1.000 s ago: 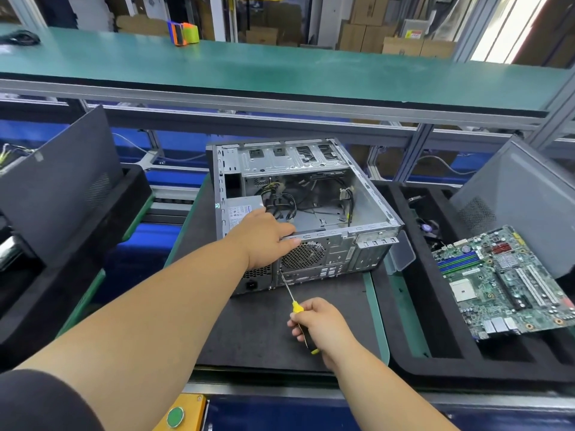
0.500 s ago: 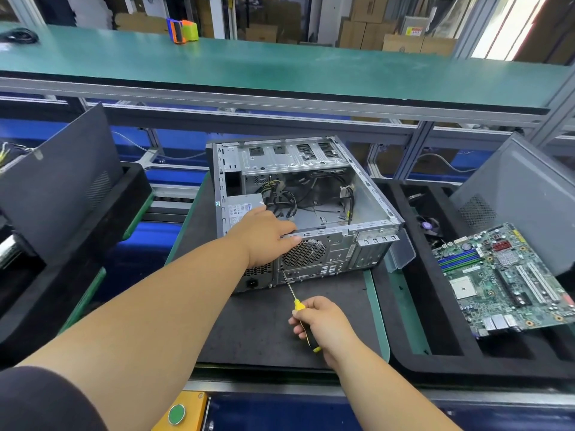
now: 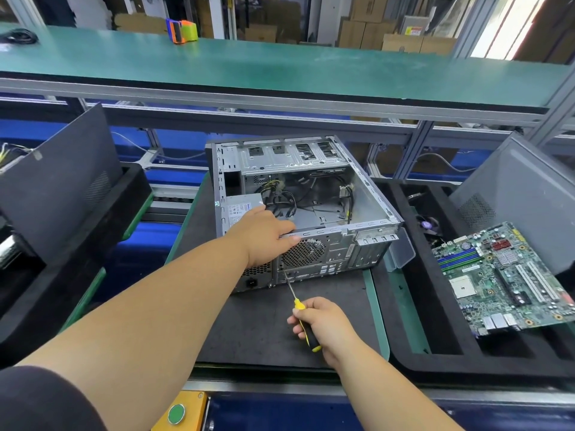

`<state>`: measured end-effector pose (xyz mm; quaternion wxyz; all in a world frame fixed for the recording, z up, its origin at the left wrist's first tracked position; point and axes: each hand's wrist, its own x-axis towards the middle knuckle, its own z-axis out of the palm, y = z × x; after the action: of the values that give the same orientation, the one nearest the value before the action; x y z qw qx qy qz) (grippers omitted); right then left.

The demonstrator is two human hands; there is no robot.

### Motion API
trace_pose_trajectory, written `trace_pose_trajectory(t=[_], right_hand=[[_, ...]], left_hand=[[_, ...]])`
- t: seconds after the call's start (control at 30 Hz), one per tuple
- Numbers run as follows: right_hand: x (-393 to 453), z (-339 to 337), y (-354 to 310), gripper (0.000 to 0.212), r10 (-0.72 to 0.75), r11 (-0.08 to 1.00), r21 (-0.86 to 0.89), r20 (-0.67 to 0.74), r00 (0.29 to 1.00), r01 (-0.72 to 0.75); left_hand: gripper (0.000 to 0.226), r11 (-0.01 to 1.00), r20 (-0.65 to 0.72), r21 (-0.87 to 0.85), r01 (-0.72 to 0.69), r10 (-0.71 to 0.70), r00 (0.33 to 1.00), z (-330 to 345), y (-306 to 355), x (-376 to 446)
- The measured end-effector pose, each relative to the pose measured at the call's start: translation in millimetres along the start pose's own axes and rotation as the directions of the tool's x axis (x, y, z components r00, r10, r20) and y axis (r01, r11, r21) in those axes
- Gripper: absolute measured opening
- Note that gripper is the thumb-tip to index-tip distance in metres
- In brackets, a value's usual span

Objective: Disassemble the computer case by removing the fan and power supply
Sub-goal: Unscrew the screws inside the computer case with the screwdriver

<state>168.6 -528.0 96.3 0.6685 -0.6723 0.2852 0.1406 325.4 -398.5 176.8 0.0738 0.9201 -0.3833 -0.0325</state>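
An open grey computer case [image 3: 370,209] lies on its side on a dark mat, rear panel facing me. The fan [image 3: 303,252] shows behind the round grille in the rear panel. The power supply [image 3: 239,208] sits in the case's near left corner, with black cables beside it. My left hand [image 3: 264,234] rests over the rear top edge of the case, thumb hooked on the rim above the fan grille. My right hand [image 3: 323,325] grips a yellow and black screwdriver [image 3: 300,309], whose tip touches the rear panel just below the fan grille.
A green motherboard [image 3: 504,275] lies in a black foam tray [image 3: 435,365] at the right, with a grey side panel [image 3: 522,194] leaning behind it. Another dark panel [image 3: 59,181] leans in a foam tray at the left. A green shelf [image 3: 280,66] runs overhead behind the case.
Both hands hold nearly the same places. The screwdriver stays at the rear panel below the fan grille; my right hand has shifted only slightly.
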Motion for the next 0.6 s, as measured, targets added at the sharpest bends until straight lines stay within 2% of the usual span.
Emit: trace_pose_trajectory(t=[0.17, 0.3, 0.4, 0.6], right_hand=[[1.3, 2.0, 1.5, 0.005, -0.002, 1.000, 0.001, 0.007, 1.000, 0.002], [2.1, 1.6, 1.7, 0.006, 0.010, 1.000, -0.008, -0.001, 1.000, -0.010], [1.5, 2.6, 1.5, 0.006, 0.006, 1.000, 0.009, 0.006, 1.000, -0.006], [1.9, 6.7, 6.4, 0.010, -0.032, 0.999, 0.019, -0.087, 0.996, 0.034]], left_hand=[[0.031, 1.000, 0.007, -0.012, 0.004, -0.004, 1.000, 1.9, -0.6, 2.5], [0.023, 0.999, -0.023, -0.026, -0.018, 0.018, 1.000, 3.1, -1.3, 2.4], [0.030, 1.000, -0.019, -0.014, -0.017, 0.017, 1.000, 2.2, -0.9, 2.9], [0.038, 0.999, -0.026, 0.018, -0.028, 0.028, 0.999, 1.3, -0.2, 2.8]])
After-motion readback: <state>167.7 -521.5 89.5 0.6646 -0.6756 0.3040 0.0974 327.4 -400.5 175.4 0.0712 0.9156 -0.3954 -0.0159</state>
